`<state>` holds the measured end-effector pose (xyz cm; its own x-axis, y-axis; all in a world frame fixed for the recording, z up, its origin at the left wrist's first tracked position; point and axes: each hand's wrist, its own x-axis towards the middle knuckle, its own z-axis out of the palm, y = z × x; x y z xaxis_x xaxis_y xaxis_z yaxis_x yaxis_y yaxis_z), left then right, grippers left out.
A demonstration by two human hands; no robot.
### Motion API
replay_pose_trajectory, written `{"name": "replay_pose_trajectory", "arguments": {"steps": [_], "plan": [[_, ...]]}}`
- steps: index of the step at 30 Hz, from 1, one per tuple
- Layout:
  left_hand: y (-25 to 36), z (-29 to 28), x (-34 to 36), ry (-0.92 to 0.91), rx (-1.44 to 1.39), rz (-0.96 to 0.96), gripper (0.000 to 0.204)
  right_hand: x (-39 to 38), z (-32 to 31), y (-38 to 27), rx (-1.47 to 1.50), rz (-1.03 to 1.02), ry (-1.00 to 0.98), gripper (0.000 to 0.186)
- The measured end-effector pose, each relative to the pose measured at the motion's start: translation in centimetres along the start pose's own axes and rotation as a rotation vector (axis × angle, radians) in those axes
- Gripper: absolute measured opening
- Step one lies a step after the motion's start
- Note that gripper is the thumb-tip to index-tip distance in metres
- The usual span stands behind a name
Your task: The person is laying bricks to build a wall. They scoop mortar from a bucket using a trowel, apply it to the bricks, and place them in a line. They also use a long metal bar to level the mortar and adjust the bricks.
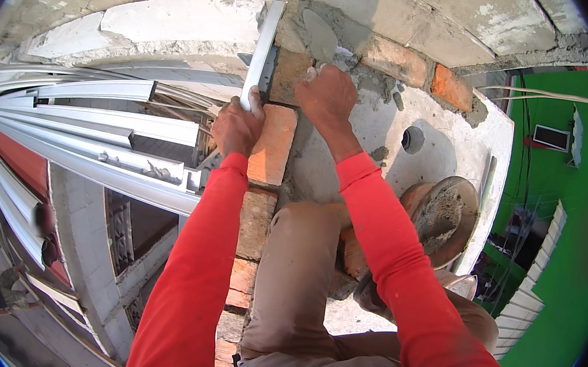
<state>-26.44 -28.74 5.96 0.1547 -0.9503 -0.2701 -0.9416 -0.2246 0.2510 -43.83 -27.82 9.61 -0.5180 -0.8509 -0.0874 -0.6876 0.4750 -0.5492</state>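
Observation:
My left hand (238, 126) is closed around the lower end of a silvery metal straightedge (264, 48), which lies along the outer side of a brick course. With its fingers wrapped round the handle, my right hand (326, 99) grips a trowel (319, 36). The blade points away from me over grey mortar at the far end of the course. A mortar-smeared brick (289, 75) sits between the two hands. Nearer me, an orange brick (271, 145) continues the row beside my left wrist.
A round pan of mortar (448, 221) stands right of my knee on a white slab (395, 173) with a round hole. Metal channels (121, 122) stretch across the left, above a drop. More bricks (396, 59) line the far wall. A green surface (575, 234) lies below, right.

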Motion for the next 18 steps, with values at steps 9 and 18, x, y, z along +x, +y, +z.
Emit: {"name": "replay_pose_trajectory", "arguments": {"steps": [9,18], "plan": [[0.2,-0.1,-0.1,0.001,0.001,-0.003,0.076,1.8,-0.3,2.7,0.979,0.427,-0.258,0.027],[0.2,0.1,0.2,-0.038,0.018,-0.029,0.077,5.0,2.1,0.8,0.96,0.245,-0.419,0.033]]}}
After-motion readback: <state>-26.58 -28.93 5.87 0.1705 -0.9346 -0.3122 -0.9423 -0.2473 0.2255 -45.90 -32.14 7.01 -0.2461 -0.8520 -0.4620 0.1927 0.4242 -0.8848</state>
